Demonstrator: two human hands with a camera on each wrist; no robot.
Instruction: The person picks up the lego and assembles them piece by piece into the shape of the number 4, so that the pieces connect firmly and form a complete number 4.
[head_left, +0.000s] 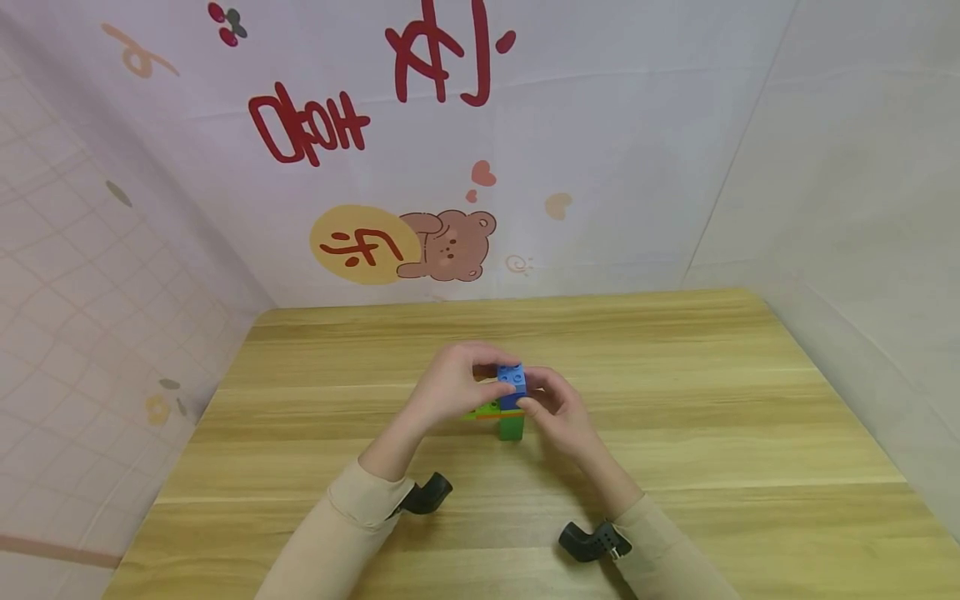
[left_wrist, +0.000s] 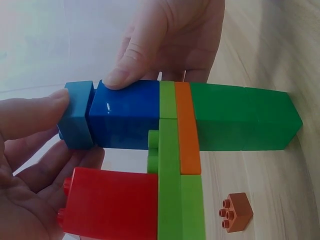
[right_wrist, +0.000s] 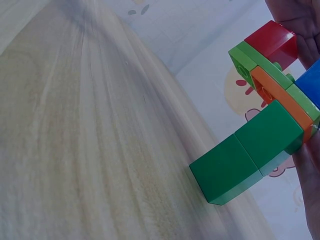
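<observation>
Near the table's middle, a structure of toy building bricks stands on a green column (head_left: 512, 428). Over the column lie an orange plate (left_wrist: 188, 132) and lime plates (left_wrist: 170, 190), which carry a red brick (left_wrist: 112, 202) to one side and a dark blue brick (left_wrist: 125, 117). My left hand (head_left: 453, 382) pinches a light blue brick (head_left: 512, 377) on top of the dark blue one; a narrow, slightly slanted gap shows between them in the left wrist view. My right hand (head_left: 561, 417) holds the dark blue brick, its thumb on one side and its other fingers partly hidden behind.
A small orange-brown brick (left_wrist: 237, 212) lies on the wooden table (head_left: 712, 433) behind the structure. A white printed cloth (head_left: 615, 133) hangs along the table's back and sides. Black wrist mounts (head_left: 427, 493) sit at both sleeves.
</observation>
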